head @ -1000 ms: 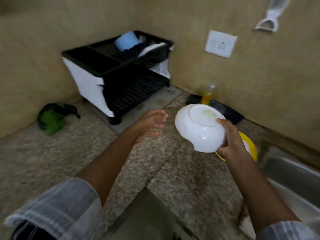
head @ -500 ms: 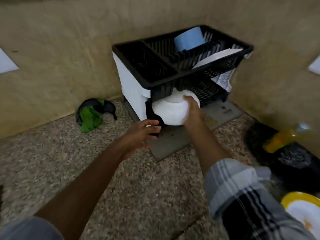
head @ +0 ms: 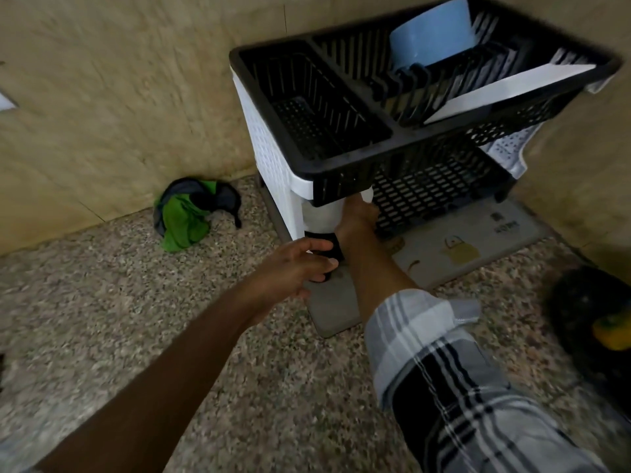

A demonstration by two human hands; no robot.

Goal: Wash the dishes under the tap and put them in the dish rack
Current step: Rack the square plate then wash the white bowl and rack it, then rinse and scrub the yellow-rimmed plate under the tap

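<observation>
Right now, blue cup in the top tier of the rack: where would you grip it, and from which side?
Probably by the upper wall of the blue cup, coming from above. It stands tilted among the plate slots of the dish rack, with the white plate leaning in front, so a frontal reach looks blocked. Its lower part sits behind the ribs; only the upper wall is exposed.

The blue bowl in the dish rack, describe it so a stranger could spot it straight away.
Find the black two-tier dish rack in the counter's corner. In its top tier's slotted section a blue bowl stands on edge. It is the only blue item; the white plate leaning beside it is flat.
</observation>
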